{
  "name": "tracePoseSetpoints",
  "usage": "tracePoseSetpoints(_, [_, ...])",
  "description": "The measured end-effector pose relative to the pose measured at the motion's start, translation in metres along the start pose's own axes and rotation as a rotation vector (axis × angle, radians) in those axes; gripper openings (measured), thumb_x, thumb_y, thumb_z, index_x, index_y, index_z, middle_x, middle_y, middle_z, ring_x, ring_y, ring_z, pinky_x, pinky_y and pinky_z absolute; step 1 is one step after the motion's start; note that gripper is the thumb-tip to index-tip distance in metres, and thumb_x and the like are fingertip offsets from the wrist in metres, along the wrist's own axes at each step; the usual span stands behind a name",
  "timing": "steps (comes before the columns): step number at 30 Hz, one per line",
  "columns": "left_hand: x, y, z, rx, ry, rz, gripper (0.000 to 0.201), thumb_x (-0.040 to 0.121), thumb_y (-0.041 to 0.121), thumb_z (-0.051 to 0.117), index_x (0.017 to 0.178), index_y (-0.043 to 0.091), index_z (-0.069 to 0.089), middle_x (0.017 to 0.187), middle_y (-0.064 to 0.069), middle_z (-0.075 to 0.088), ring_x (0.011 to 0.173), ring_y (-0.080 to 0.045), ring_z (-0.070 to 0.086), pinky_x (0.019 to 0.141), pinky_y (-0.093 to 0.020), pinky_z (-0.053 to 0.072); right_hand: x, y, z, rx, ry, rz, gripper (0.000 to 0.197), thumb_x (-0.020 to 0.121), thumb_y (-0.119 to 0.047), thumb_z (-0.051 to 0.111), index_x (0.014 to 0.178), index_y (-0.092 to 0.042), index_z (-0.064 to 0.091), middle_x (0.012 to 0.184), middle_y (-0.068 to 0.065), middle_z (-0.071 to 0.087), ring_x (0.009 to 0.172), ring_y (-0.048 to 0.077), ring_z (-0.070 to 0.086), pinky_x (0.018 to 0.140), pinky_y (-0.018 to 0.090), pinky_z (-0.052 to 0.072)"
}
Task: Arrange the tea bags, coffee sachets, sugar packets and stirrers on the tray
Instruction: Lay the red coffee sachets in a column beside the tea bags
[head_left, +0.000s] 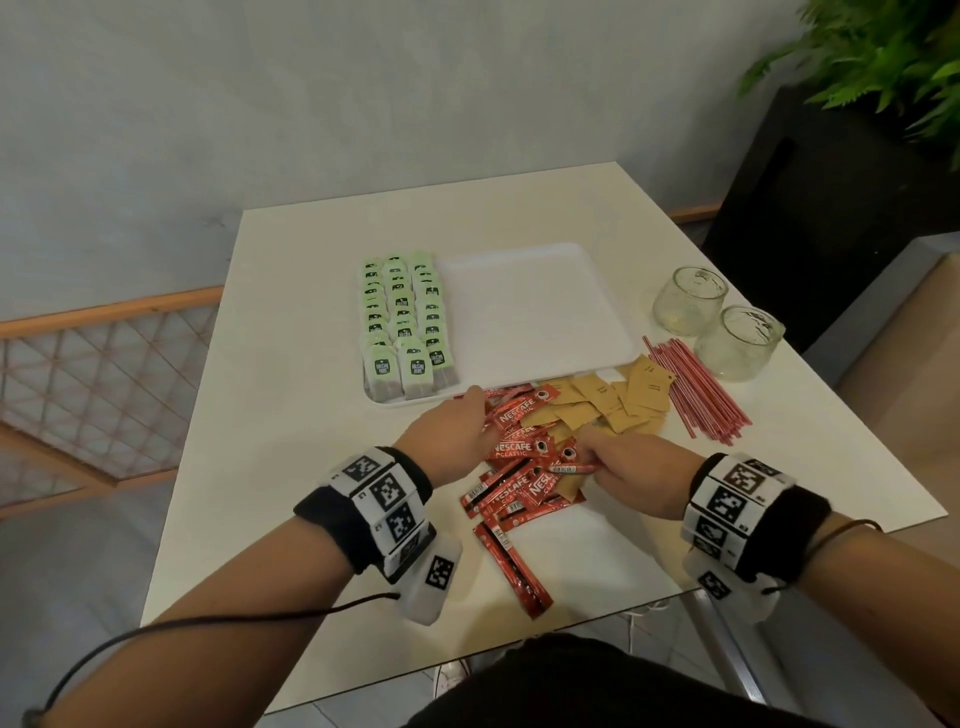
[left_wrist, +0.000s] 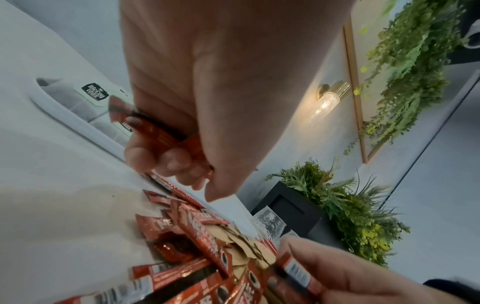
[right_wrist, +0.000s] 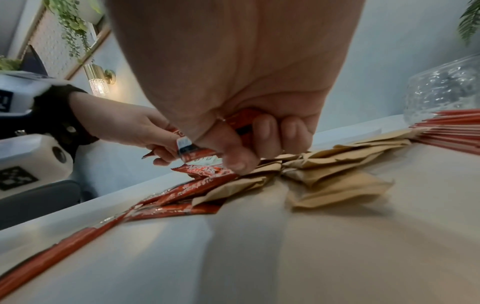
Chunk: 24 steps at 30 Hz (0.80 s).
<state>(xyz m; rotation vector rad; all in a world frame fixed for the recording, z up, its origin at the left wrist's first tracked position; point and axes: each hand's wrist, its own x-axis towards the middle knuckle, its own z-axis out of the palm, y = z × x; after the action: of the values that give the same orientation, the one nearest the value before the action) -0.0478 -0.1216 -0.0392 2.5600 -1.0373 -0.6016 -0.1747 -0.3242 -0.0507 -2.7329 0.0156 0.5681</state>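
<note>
A white tray holds three rows of green tea bags along its left side. Red coffee sachets lie heaped on the table in front of the tray, with brown sugar packets to their right and red stirrers further right. My left hand hovers over the heap near the tray's front edge, its fingers curled round red coffee sachets. My right hand grips another red coffee sachet just above the pile.
Two empty glass jars stand at the right of the tray, behind the stirrers. A black planter with green plants stands past the table's right edge. A wooden railing runs at the left.
</note>
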Motion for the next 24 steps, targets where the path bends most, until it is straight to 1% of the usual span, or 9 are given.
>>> tracePoseSetpoints(4, [0.009, 0.002, 0.012, 0.127, 0.004, 0.01, 0.037, 0.093, 0.042, 0.06, 0.115, 0.015, 0.048, 0.102, -0.002, 0.063, 0.089, -0.022, 0.06, 0.067, -0.032, 0.04, 0.005, -0.005, 0.003, 0.015, 0.065, -0.057, 0.028, 0.089, -0.035, 0.059, 0.108, -0.03, 0.039, 0.08, -0.005, 0.063, 0.066, 0.011, 0.056, 0.06, 0.027, 0.045])
tracePoseSetpoints(6, [0.011, 0.004, 0.018, 0.203, -0.012, 0.011, 0.039, 0.091, 0.046, 0.061, 0.117, 0.018, 0.05, 0.109, -0.001, 0.063, 0.096, -0.022, 0.061, 0.069, -0.031, 0.04, 0.01, -0.008, 0.006, -0.027, 0.091, -0.065, 0.035, 0.087, -0.039, 0.062, 0.114, -0.034, 0.041, 0.085, -0.008, 0.064, 0.072, 0.01, 0.058, 0.063, 0.028, 0.048])
tracePoseSetpoints(9, [0.011, 0.006, 0.019, 0.256, -0.007, 0.021, 0.037, 0.094, 0.049, 0.056, 0.115, 0.019, 0.053, 0.106, -0.001, 0.064, 0.096, -0.022, 0.062, 0.069, -0.032, 0.04, 0.016, -0.01, 0.006, -0.061, 0.114, -0.053, 0.029, 0.089, -0.043, 0.061, 0.113, -0.032, 0.048, 0.082, -0.016, 0.053, 0.079, 0.01, 0.055, 0.069, 0.027, 0.049])
tracePoseSetpoints(12, [0.011, 0.005, 0.014, 0.245, -0.013, 0.044, 0.031, 0.095, 0.047, 0.054, 0.113, 0.022, 0.059, 0.103, 0.002, 0.065, 0.097, -0.02, 0.061, 0.07, -0.03, 0.041, 0.018, -0.009, 0.006, -0.048, 0.129, -0.041, 0.026, 0.088, -0.045, 0.061, 0.108, -0.032, 0.051, 0.087, -0.014, 0.057, 0.081, 0.009, 0.055, 0.072, 0.029, 0.05])
tracePoseSetpoints(16, [0.012, 0.0, 0.009, 0.041, 0.001, 0.066, 0.025, 0.095, 0.033, 0.056, 0.114, 0.017, 0.058, 0.104, -0.002, 0.068, 0.093, -0.022, 0.063, 0.074, -0.033, 0.048, 0.02, -0.006, 0.005, 0.021, 0.164, -0.023, 0.022, 0.086, -0.039, 0.066, 0.103, -0.032, 0.054, 0.092, -0.016, 0.061, 0.082, 0.007, 0.056, 0.072, 0.027, 0.048])
tracePoseSetpoints(18, [0.011, -0.002, 0.006, -0.057, 0.009, 0.043, 0.026, 0.097, 0.025, 0.054, 0.118, 0.012, 0.048, 0.096, -0.006, 0.069, 0.084, -0.025, 0.064, 0.073, -0.037, 0.051, 0.019, -0.005, 0.005, 0.068, 0.181, -0.022, 0.022, 0.085, -0.036, 0.068, 0.102, -0.032, 0.054, 0.096, -0.017, 0.063, 0.085, 0.007, 0.059, 0.075, 0.027, 0.05])
tracePoseSetpoints(20, [0.008, -0.004, 0.004, -0.163, -0.015, 0.018, 0.026, 0.099, 0.021, 0.052, 0.121, 0.014, 0.039, 0.086, -0.004, 0.07, 0.075, -0.021, 0.065, 0.072, -0.039, 0.054, 0.018, -0.004, 0.003, 0.117, 0.197, -0.023, 0.022, 0.085, -0.033, 0.069, 0.102, -0.032, 0.055, 0.098, -0.015, 0.065, 0.087, 0.008, 0.061, 0.078, 0.028, 0.052])
tracePoseSetpoints(22, [0.008, -0.006, 0.001, -0.291, -0.068, -0.008, 0.025, 0.1, 0.015, 0.048, 0.123, 0.014, 0.038, 0.084, 0.001, 0.07, 0.077, -0.017, 0.067, 0.071, -0.033, 0.055, 0.017, -0.004, 0.002, 0.162, 0.22, -0.025, 0.022, 0.087, -0.032, 0.069, 0.103, -0.03, 0.055, 0.097, -0.015, 0.066, 0.086, 0.009, 0.062, 0.078, 0.027, 0.052])
tracePoseSetpoints(24, [0.007, -0.006, -0.002, -0.455, -0.084, -0.038, 0.018, 0.1, 0.01, 0.043, 0.118, 0.012, 0.044, 0.086, 0.003, 0.067, 0.08, -0.016, 0.066, 0.069, -0.029, 0.052, 0.018, -0.004, 0.0, 0.209, 0.255, -0.026, 0.022, 0.089, -0.03, 0.066, 0.106, -0.029, 0.051, 0.091, -0.016, 0.064, 0.079, 0.008, 0.063, 0.068, 0.022, 0.05])
